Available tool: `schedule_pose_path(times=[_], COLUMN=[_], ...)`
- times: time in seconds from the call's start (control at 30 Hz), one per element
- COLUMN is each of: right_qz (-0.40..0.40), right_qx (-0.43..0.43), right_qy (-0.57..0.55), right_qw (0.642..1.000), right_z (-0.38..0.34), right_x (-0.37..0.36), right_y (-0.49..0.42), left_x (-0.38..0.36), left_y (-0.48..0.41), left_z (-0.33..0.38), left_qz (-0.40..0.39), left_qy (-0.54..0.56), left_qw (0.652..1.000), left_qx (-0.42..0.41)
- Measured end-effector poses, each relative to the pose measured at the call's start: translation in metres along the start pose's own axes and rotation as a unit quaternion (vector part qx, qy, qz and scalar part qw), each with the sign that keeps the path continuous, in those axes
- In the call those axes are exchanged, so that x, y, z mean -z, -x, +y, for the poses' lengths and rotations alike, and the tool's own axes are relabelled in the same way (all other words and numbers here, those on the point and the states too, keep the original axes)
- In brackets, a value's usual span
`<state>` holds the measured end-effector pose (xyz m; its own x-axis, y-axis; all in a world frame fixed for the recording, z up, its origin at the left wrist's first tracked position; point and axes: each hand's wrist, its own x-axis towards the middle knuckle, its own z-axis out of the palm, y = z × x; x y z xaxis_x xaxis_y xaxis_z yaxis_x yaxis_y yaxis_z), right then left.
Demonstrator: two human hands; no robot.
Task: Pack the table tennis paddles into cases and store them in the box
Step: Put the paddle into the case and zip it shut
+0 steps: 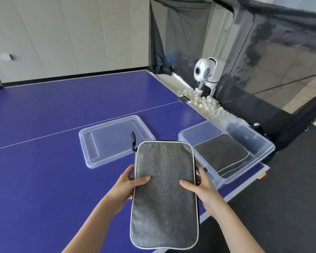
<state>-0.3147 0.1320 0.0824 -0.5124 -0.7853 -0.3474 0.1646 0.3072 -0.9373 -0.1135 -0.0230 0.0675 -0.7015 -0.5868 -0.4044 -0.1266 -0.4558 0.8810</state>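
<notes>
Gripping grey case [163,194] lengthwise away, left hand [125,185], right hand [202,190]

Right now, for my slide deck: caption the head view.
Left hand and right hand hold a grey case beside the open clear box on the table.

Both bare forearms reached forward from the bottom of the view, angling slightly toward each other. The left hand [127,184] gripped the left long edge of the gray case [164,198], its thumb laid flat across the top face and pointing right, its fingers [129,171] curled round the edge and underneath. The right hand [205,191] mirrored it on the right long edge, thumb on top pointing left, fingers wrapped over the rim with their tips hidden below. Both wrists were roughly straight. The two hands sat level with each other, above the surface [44,161] by its near right corner.
</notes>
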Motion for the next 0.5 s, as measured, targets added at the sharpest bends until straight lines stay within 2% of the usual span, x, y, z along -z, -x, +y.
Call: schedule_pose_path(times=[0.33,0.5], right_qz=[0.006,-0.001], right_qx=[0.061,0.075], right_qy=[-0.012,-0.012], right_qw=[0.998,0.997], right_z=[-0.030,-0.045], right_x=[0.165,0.220], right_y=[0.010,0.002], left_x=[-0.169,-0.225], left_y=[-0.034,-0.048], left_z=[0.011,0.022], left_qz=[-0.003,0.012], left_qy=[-0.025,-0.027], left_qw=[0.998,0.997], left_qx=[-0.054,-0.073])
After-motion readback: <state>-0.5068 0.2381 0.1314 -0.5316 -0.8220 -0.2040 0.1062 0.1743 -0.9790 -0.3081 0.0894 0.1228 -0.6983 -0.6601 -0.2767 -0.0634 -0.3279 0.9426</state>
